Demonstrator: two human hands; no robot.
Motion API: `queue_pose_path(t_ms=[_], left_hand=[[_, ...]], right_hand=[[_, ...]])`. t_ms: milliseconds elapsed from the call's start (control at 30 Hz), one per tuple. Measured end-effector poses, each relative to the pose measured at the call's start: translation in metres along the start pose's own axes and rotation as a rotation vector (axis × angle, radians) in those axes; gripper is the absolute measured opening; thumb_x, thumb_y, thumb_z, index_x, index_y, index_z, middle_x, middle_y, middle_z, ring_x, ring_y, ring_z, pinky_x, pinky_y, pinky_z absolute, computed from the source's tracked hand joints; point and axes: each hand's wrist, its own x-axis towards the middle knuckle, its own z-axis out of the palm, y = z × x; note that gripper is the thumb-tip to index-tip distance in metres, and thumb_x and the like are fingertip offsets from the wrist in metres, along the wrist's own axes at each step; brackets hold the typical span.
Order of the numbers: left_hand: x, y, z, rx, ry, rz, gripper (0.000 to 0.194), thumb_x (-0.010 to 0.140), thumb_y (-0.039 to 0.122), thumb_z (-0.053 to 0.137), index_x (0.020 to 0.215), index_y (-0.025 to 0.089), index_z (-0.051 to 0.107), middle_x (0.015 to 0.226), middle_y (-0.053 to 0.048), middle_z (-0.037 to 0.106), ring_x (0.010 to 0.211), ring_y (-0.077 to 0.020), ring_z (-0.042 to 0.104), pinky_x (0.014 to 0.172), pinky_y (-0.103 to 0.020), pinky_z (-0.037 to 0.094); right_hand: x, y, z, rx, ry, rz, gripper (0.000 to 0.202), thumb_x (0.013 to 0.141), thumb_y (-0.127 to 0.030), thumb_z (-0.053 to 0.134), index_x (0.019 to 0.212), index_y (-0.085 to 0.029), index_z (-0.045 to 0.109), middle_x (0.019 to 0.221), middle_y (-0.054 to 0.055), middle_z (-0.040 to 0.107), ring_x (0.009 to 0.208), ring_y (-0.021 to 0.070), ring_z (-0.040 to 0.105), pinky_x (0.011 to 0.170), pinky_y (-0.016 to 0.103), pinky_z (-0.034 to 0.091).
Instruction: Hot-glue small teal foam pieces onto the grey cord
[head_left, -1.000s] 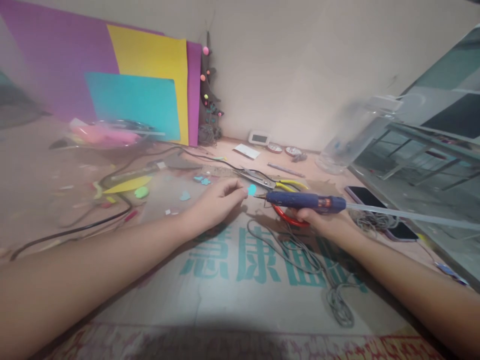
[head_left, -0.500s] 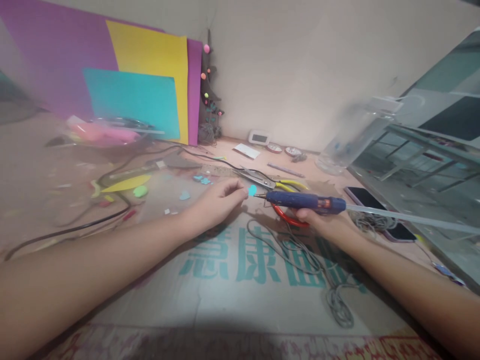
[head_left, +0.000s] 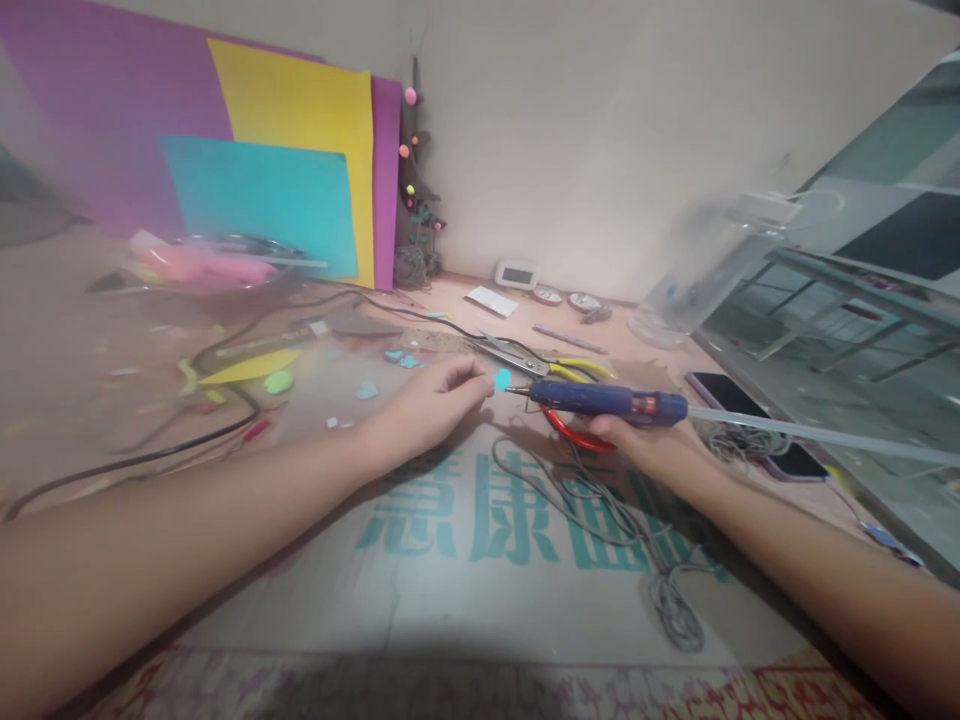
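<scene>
Beside the nozzle (head_left: 517,391), blue piece (head_left: 502,379) unmoved.

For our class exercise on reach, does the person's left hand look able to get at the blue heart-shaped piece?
Probably yes: the heart-shaped piece lies near the left hand with nothing visible over it, though that hand holds a bright blue piece.

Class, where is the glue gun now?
In the head view, the glue gun is right of centre, in the right hand, its tip by the blue piece in the left hand.
</scene>
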Motion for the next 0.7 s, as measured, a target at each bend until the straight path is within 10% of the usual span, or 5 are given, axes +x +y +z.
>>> queue_pose_path(t_ms=[700], left_hand=[[-0.0011,0.0030,0.0000,0.025,0.000,0.017,0.029,0.089,0.037,0.049,0.066,0.020,0.045,0.061,0.004,0.048,0.060,-0.0125,0.045,0.058,-0.026,0.034]], right_hand=[[0.0008,-0.0074,-0.0008,0.037,-0.022,0.018,0.013,0.073,-0.041,0.068,0.071,-0.028,0.066,0.082,0.006,0.073,0.100,0.0325,0.067,0.080,0.041,0.057]])
